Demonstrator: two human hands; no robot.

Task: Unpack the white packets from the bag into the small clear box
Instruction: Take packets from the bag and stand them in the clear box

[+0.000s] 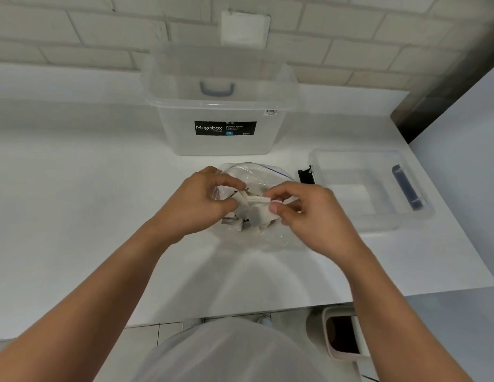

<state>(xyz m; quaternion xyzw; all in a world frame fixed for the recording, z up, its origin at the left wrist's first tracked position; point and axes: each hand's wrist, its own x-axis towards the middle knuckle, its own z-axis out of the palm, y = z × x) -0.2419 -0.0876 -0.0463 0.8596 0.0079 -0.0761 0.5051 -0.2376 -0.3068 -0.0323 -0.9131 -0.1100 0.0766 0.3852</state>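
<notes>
Both forearms reach forward from the body over the white counter (74, 188), meeting at the bag (267, 172), a clear zip pouch lying flat right in front.

- **Left hand** (196, 201): its fingers are curled and pinch the left edge of the bag's mouth, steadying it.
- **Right hand** (309, 213): its thumb and fingertips pinch one of the white packets (258, 201) at the opening, with more piled loosely beneath it inside the bag.

Just right of the bag, and a little farther back, sits the small clear box (378, 227). It is open-topped, and its long side appears to run left to right, with a dark clip at each end. The right hand is much the nearer, so the transfer looks like a short sideways carry. Whether the box holds anything, I cannot tell.

Farther back, a large Megabox tub (221, 144) stands against the brick wall.
</notes>
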